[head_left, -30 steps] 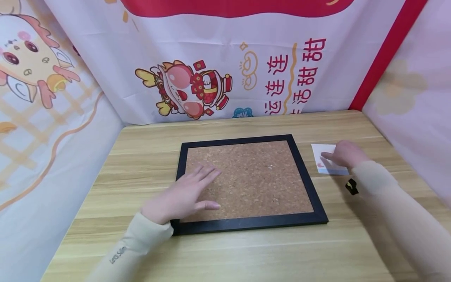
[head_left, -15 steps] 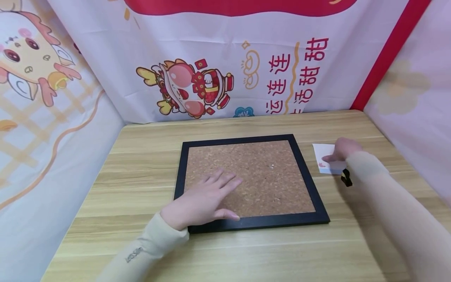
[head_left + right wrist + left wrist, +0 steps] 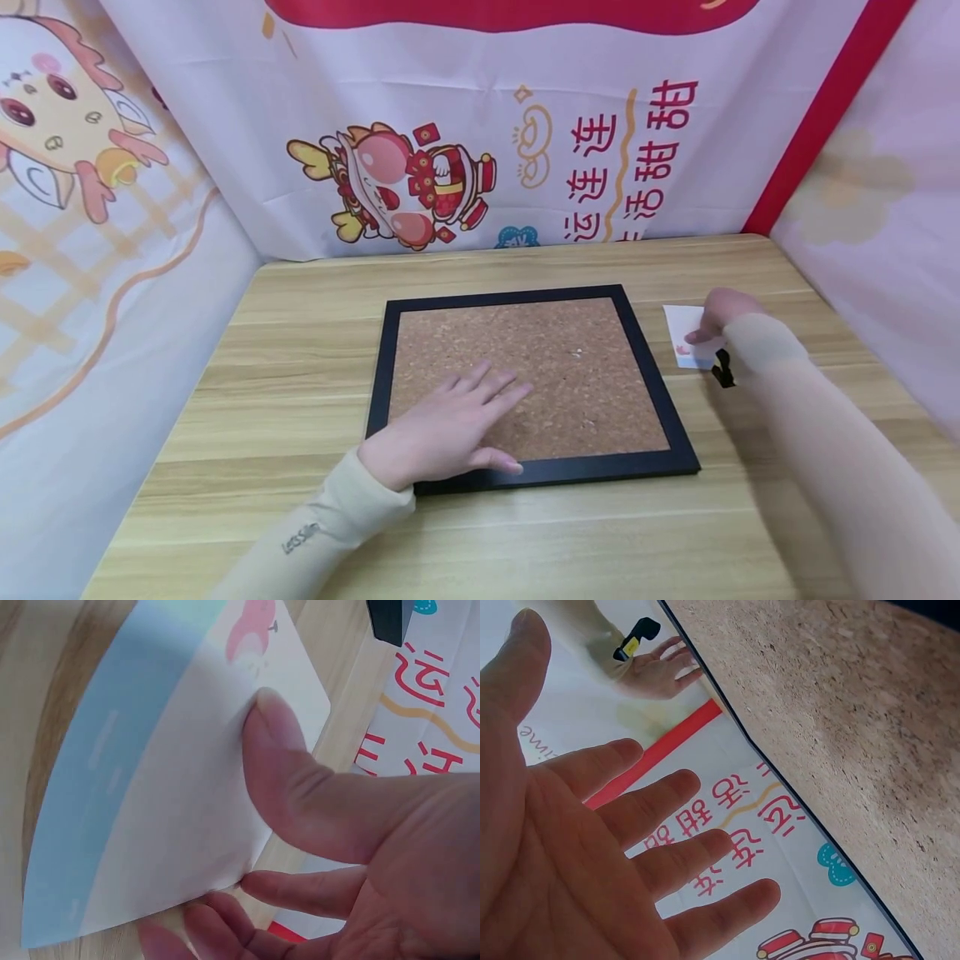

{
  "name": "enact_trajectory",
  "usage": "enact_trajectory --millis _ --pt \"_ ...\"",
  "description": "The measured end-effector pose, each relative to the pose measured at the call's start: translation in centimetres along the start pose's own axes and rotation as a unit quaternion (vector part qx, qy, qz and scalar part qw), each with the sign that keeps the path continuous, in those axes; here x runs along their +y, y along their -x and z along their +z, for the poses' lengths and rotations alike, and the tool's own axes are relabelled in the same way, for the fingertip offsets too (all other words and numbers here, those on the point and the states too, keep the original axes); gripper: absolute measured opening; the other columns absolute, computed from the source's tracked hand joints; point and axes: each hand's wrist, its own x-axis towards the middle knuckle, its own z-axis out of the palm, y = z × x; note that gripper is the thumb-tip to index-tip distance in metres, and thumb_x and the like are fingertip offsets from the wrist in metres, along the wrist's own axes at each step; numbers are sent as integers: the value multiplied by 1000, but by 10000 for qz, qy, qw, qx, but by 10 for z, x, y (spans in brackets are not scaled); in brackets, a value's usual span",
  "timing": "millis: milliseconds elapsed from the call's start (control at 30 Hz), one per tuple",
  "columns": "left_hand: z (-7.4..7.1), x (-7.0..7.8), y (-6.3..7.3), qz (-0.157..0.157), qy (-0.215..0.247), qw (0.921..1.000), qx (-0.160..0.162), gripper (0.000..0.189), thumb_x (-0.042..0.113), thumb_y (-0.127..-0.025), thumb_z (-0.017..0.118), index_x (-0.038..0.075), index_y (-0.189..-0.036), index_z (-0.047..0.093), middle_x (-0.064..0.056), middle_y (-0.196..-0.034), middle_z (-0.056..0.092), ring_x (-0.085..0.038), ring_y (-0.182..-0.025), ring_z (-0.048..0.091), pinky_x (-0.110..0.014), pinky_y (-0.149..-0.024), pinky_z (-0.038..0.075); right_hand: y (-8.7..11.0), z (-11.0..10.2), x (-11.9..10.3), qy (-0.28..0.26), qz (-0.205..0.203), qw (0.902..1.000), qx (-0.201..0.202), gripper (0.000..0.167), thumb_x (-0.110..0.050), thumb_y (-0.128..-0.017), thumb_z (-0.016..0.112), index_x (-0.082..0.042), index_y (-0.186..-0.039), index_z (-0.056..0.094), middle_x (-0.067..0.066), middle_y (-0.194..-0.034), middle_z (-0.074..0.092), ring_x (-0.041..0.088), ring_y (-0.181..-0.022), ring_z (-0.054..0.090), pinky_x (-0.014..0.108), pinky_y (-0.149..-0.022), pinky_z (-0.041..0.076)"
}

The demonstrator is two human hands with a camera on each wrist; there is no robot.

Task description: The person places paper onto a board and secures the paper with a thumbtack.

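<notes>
Left hand (image 3: 442, 429): fingers spread wide, holding nothing, at eight o'clock over the cork board (image 3: 555, 367) (speckled, coarse grain; flat black rectangular frame); contact cannot be told. Over the streaked wood-grain table (image 3: 585, 542), at the board's two o'clock: thin, slightly bowed white card (image 3: 180, 802), blue-banded, pinched by right hand (image 3: 727, 310), thumb on its face, fingers at its edge

Over there, a black-framed cork board (image 3: 562, 392) lies flat on the surface (image 3: 540, 542); near its right side I see a white card (image 3: 679, 322), blue-banded, with a small pink figure (image 3: 253, 630).
</notes>
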Motion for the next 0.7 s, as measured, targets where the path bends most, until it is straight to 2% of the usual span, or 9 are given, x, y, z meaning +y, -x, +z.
enact_trajectory --millis 133,267,367,500,600,700 --pt "1 -1 1 -9 45 10000 -40 84 62 -91 56 23 -158 26 -7 -160 29 -36 -148 16 -62 -111 24 -3 -2 -2 33 -36 10000 -84 58 -34 -84 80 19 -98 61 30 -96 61 36 -87 56 48 -81 50" --pt "2 -3 2 1 93 9999 -57 83 62 -92 57 22 -158 26 -8 -161 28 -38 -148 17 -62 -111 24 -5 0 0 -33 -246 9997 -37 56 -31 -82 82 18 -98 60 28 -94 61 38 -87 58 49 -81 50" --pt "4 -7 2 3 138 9999 -51 84 62 -92 56 20 -158 27 -8 -161 29 -40 -147 18 -63 -111 24 -5 3 7 -348 -551 9978 155 65 -25 -80 83 23 -112 53 36 -106 57 46 -98 56 54 -89 47" --pt "5 -14 1 -40 219 9997 -21 83 60 -92 57 20 -158 27 -12 -159 32 -43 -145 22 -62 -110 25 -1 4 19 -1016 -843 9902 462 81 -14 -81 79 25 -134 32 47 -127 41 55 -114 44 61 -100 36" --pt "6 -21 0 -135 245 9996 -35 81 58 -93 58 20 -158 28 -13 -157 34 -42 -145 24 -60 -111 26 6 -1 24 -1400 -849 9850 538 78 -16 -86 73 21 -139 30 46 -128 40 52 -112 45 60 -97 38" --pt "6 -29 1 -286 297 9991 -64 78 55 -93 59 18 -156 33 -13 -157 35 -40 -145 24 -58 -112 25 14 -11 22 -1865 -819 9776 527 70 -24 -91 70 14 -139 36 41 -127 45 45 -107 47 55 -87 44"
